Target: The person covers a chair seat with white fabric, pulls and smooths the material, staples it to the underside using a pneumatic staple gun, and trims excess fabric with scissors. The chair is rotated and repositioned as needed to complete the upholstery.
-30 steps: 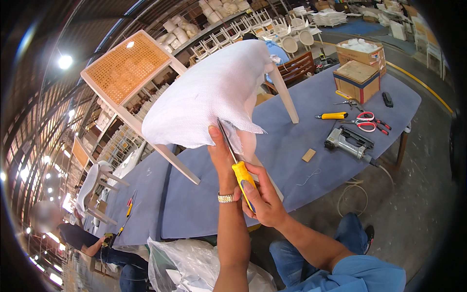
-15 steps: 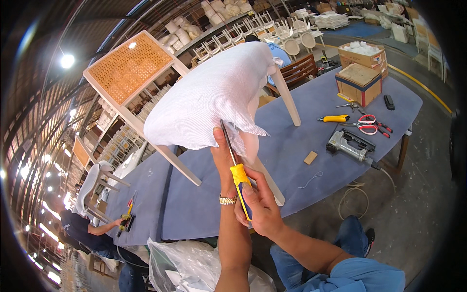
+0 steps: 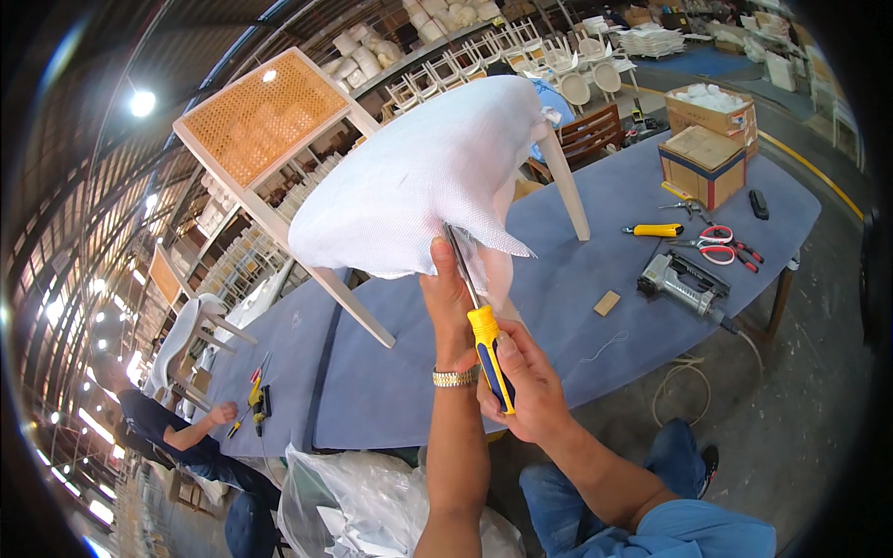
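A chair with a padded seat (image 3: 400, 177) under white woven fabric lies tilted on the table, its cane back (image 3: 265, 116) at the upper left. My right hand (image 3: 530, 386) is closed around the yellow-and-blue handle of a screwdriver (image 3: 486, 349). Its metal shaft slants up to the seat's near corner, where the tip meets the fabric's fold. Beside the tip, my left hand (image 3: 449, 298) grips the fabric edge with its thumb on top; its other fingers are hidden behind. A pointed flap of loose fabric (image 3: 502, 240) sticks out to the right.
On the blue-grey table (image 3: 549, 316) lie a staple gun (image 3: 684, 284) with a hose, red-handled scissors (image 3: 716, 246), a yellow cutter (image 3: 651, 230) and a small wood block (image 3: 606, 302). Cardboard boxes (image 3: 704, 167) stand far right. A co-worker (image 3: 177, 428) is at the left, near another chair (image 3: 186, 335).
The whole view has shifted slightly, so the scene sits further right. My hands keep their hold at the seat corner. The co-worker's hand has come away from the yellow tool on the table.
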The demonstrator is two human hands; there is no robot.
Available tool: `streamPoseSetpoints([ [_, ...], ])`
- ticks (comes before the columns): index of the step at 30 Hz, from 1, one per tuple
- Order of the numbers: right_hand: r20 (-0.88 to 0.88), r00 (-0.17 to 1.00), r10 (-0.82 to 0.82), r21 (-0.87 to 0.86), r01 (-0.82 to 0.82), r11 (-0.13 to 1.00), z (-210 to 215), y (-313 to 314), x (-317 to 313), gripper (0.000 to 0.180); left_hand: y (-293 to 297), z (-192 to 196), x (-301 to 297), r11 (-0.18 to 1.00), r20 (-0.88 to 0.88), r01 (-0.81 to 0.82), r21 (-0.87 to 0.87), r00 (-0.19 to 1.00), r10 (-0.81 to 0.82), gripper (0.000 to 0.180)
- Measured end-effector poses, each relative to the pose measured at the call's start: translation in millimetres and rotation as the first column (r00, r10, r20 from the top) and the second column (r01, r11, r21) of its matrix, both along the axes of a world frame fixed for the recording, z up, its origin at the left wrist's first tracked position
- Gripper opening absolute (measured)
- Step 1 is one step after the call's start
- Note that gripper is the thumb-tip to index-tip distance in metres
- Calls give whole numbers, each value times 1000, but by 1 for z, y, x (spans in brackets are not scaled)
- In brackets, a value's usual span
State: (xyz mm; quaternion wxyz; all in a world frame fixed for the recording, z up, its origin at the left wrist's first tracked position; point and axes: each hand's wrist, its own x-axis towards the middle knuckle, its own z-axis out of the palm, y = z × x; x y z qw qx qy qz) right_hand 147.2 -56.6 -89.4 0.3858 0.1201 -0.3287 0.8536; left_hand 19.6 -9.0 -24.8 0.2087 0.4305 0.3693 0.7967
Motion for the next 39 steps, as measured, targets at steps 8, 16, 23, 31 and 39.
streamPoseSetpoints([
  [8, 94, 967, -237, 121, 225, 967, 4, -7, -6, 35, -3, 2, 0, 998, -68, -32, -56, 997, 28, 89],
  [16, -134, 981, 142, -210, -168, 963, 28, -25, 5, 37, 3, 10, 1, 998, 133, -5, -57, 991, 12, 98],
  [23, -576, 612, 541, -164, -735, 658, -4, -4, -10, 44, 3, 4, 1, 1000, -31, 30, -2, 999, -30, 97],
  [31, 188, 981, 36, -56, -26, 998, -2, 28, 6, 33, 1, -4, -7, 998, -96, -66, -22, 993, 64, 84],
  [39, 83, 945, 318, -77, -312, 947, -2, 44, 15, 38, 3, -7, -10, 995, -130, -79, -53, 989, 72, 86],
])
